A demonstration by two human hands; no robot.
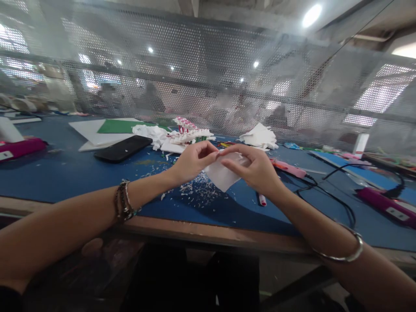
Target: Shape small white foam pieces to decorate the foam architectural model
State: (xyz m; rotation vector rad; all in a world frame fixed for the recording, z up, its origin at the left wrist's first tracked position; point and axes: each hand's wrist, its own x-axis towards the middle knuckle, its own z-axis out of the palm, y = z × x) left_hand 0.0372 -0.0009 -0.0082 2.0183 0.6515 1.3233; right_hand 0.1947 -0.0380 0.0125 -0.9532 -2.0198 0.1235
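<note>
Shiny round bangle (344, 259) on right arm (308, 216). Thin white sheet (223, 177) hangs under left hand (190, 161) and right hand (258, 169), both curled, pinching it.

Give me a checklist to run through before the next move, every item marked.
1. Thin white sheet held up: ok; it hangs at the fingertips of the left hand and right hand.
2. Exact pinch of each grip: cannot tell; the fingers hide it.
3. Blue tabletop below the sheet free of scraps: not ok; white scraps are scattered there.
4. Black smartphone apart from both hands: ok; it lies left of the left hand.
5. Pink corded tool switched off: cannot tell; nothing visible settles it.
</note>
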